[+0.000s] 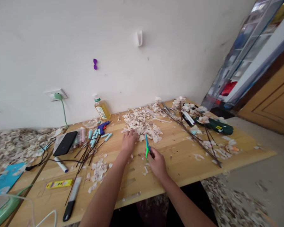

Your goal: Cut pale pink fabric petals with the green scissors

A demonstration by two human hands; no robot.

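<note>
My right hand (157, 162) is closed around a small pair of scissors (147, 148) with bright green handles and blue blades. Its blades point away from me, toward a heap of pale, petal-like flakes (138, 121). At the near left edge of that heap, my left hand (129, 141) reaches down with its fingers slightly apart; its fingertips touch the flakes, and nothing held shows. A smaller scatter of flakes (99, 170) lies to the left of my left forearm. Loose cut bits (145, 171) rest on the wood beside my right hand.
Left on the table (180, 170) are dark stems with pale blue tips (93, 138), a blue glue gun (103, 127), a phone (65, 143), a box cutter (72, 198) and a bottle (102, 108). A flowered branch (191, 135) and a dark green case (217, 125) lie right.
</note>
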